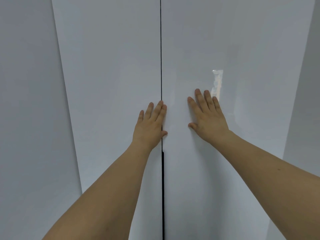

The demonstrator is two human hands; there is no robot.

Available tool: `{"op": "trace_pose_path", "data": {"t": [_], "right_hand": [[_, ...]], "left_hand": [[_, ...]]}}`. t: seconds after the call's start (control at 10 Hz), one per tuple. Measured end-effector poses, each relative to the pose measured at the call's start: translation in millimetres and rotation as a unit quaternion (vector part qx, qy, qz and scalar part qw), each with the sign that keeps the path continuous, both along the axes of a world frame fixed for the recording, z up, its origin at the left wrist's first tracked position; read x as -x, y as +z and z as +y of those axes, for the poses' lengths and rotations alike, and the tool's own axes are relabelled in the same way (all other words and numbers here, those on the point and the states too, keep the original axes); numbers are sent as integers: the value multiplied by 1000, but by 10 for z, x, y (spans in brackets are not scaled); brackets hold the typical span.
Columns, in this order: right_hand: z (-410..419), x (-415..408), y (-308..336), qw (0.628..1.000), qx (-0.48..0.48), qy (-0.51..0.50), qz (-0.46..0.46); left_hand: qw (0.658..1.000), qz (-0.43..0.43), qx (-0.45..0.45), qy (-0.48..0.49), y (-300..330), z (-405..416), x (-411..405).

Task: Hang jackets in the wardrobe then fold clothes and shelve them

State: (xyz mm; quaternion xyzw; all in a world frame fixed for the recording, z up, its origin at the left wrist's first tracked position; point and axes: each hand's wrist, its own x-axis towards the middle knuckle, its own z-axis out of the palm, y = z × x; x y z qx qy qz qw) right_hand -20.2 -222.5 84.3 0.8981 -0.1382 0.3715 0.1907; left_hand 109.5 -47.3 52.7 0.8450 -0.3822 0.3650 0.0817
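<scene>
Wardrobe: two plain white glossy doors, shut, meeting at thin dark seam [161, 66]. Left door [110, 75] left of seam, right door [242, 49] right of seam. Seam gap wider, darker in lower part. Bright reflection patch on right door, well right of seam.

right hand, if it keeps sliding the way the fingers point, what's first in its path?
The right hand lies flat on the right door; just past its fingertips sits a shiny strip, probably tape or a reflection.
</scene>
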Motion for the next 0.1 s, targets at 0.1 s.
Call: {"op": "trace_pose_path", "data": {"t": [0.1], "right_hand": [[72,85,19,999,-33,38,-14]], "left_hand": [[999,-11,31,-9,46,123,88]]}}
